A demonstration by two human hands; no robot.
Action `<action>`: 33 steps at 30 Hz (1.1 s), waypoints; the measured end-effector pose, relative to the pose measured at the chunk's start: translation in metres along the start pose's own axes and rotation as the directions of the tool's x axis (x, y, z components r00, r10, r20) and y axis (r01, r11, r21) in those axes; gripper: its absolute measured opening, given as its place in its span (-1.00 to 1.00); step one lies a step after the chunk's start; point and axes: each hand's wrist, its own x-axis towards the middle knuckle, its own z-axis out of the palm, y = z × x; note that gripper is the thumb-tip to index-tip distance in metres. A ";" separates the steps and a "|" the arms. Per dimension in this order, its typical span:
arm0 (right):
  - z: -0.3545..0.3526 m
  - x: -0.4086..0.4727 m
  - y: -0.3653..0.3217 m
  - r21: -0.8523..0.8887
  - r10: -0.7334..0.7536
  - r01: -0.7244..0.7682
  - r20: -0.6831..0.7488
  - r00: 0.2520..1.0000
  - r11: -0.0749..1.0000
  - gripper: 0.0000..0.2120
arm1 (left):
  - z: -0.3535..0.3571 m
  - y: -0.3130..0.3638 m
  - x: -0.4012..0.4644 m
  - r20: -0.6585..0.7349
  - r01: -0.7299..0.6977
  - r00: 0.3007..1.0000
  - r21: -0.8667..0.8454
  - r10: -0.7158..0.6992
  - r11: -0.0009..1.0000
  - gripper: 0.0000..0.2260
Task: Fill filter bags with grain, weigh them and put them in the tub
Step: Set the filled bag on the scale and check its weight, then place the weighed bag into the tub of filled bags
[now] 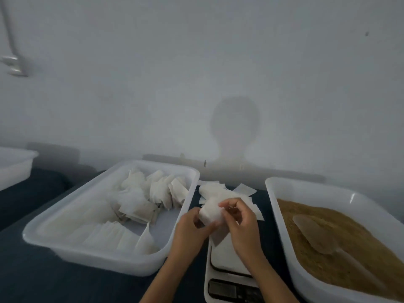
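A white filter bag [210,213] is held between both hands above the far end of the white kitchen scale [227,259]. My left hand [192,230] grips it from below and my right hand [240,224] pinches its upper right edge. To the left stands a white tub [65,243] holding several filled bags at the back and flat ones at the front. On the right a second white tub [282,215] is full of brown grain [341,254], with a translucent scoop [314,235] lying on it.
Loose empty filter bags [220,189] lie in a pile on the dark table [32,281] behind the scale. Another white tub [15,165] sits at the far left edge. A pale wall rises right behind the table.
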 end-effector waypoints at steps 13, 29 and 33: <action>0.146 0.071 -0.055 0.129 -0.021 -0.004 0.191 0.981 0.992 -0.72 | -0.166 0.004 0.057 -0.156 0.072 0.987 0.270 -0.030 0.960 -0.81; 0.247 0.076 0.022 -0.430 0.325 -0.099 0.492 0.808 0.897 -0.63 | -0.205 -0.108 0.085 -0.076 0.463 0.864 0.507 -0.498 0.727 -0.71; 0.247 0.073 0.025 -0.491 0.319 -0.008 0.554 0.769 0.871 -0.62 | -0.204 -0.115 0.085 -0.146 0.458 0.848 0.686 -0.509 0.565 -0.78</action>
